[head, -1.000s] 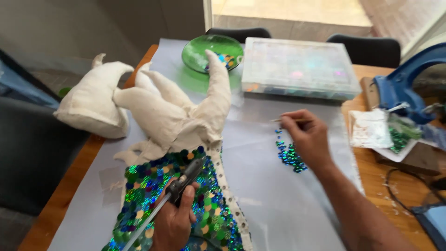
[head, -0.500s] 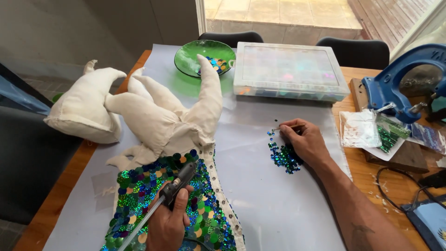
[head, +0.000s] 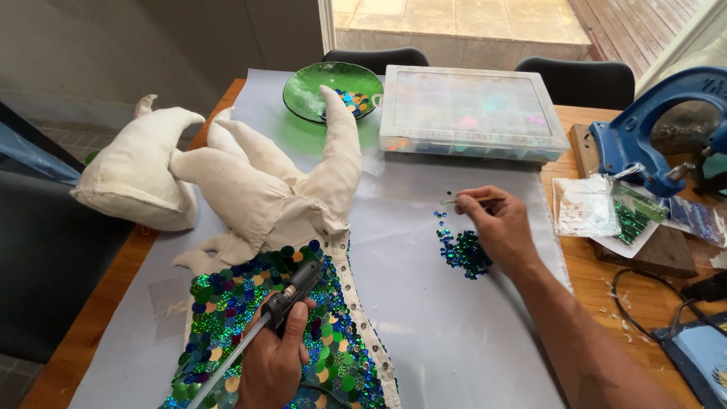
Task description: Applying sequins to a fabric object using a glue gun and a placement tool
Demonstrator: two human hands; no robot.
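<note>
The wooden table [head: 598, 280] was mostly covered by a pale grey sheet [head: 447, 333], with two dark chairs [head: 583, 72] pushed in at the far side and a tiled patio showing through the glass behind them. The left hand [head: 273, 363] was clenched around a black glue gun [head: 286, 297], nozzle over the sequined part of a cream stuffed fabric figure [head: 250, 189] that lay across the sheet. The right hand [head: 500, 227] pinched a thin stick [head: 469, 201] between its fingertips, just above a little heap of blue-green sequins [head: 463, 251] on the sheet. Further back sat a green glass bowl [head: 310, 91] with some sequins in it, touching the figure's raised limb, and beside it a clear compartment box [head: 473, 110]. A blue hand press [head: 651, 144] stood on the right edge, with small plastic bags of sequins [head: 606, 208] near it.
</note>
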